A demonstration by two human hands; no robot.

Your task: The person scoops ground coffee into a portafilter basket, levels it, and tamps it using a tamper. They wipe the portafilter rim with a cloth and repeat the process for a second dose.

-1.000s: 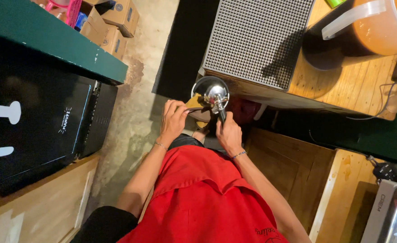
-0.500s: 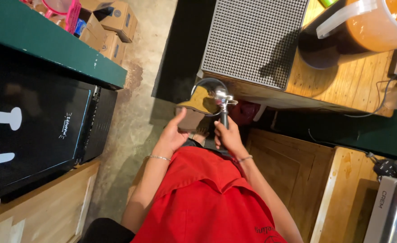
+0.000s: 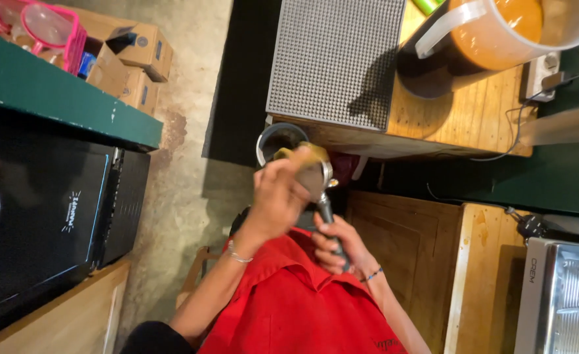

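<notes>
My right hand [image 3: 335, 246] grips the black handle of a metal portafilter [image 3: 324, 204], held up close in front of my red shirt. My left hand [image 3: 277, 196] covers the portafilter's round head and presses a tan cloth [image 3: 302, 156] against it, so the basket is mostly hidden. Just beyond the hands, a round grey bin [image 3: 268, 139] stands on the floor beside the wooden counter [image 3: 473, 111].
A grey perforated mat [image 3: 335, 59] and a large white pitcher of orange liquid [image 3: 499, 33] sit on the counter. A black fridge [image 3: 40, 216] under a green shelf [image 3: 60, 98] is on the left, with cardboard boxes [image 3: 132, 59] behind. A metal appliance [image 3: 558, 295] is at lower right.
Both hands have lifted the portafilter up from over the bin toward me. My left hand has moved over its head with the cloth.
</notes>
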